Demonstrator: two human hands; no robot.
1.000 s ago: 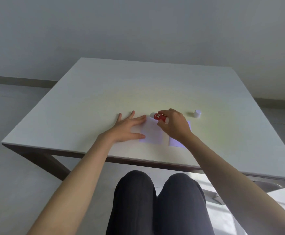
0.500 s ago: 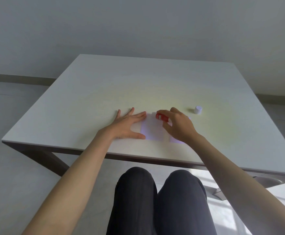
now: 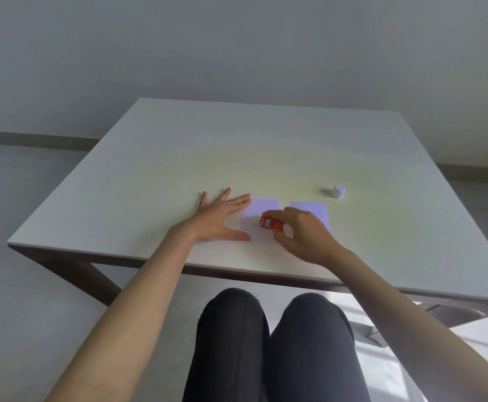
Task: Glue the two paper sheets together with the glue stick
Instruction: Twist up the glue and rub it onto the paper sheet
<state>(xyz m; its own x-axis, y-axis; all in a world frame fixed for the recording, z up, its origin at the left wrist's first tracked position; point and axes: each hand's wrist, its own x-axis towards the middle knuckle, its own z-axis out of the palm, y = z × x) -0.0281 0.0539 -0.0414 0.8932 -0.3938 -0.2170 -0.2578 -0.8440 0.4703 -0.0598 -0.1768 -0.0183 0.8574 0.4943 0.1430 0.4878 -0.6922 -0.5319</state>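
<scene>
The glue stick [image 3: 271,223] is a small, light, rigid red tube, held low and nearly flat over the left sheet [image 3: 261,211]; the right hand [image 3: 303,237] pinches it by the barrel between thumb and fingertips, which is the correct place to hold it, since the exposed tip points left toward the paper. Both sheets are thin, limp and likely to slide or wrinkle under the drag of the glue. The left hand [image 3: 219,220] lies flat on the table [image 3: 178,158] with its fingers spread, index and thumb touching the left edge of the left sheet to pin it. The right sheet [image 3: 312,208] lies just beside the first, partly hidden by the right hand. All items sit near the table's front edge, so strokes toward the person have little margin. The white cap [image 3: 339,191] stands apart, toward the right edge. The far half of the table offers open room.
</scene>
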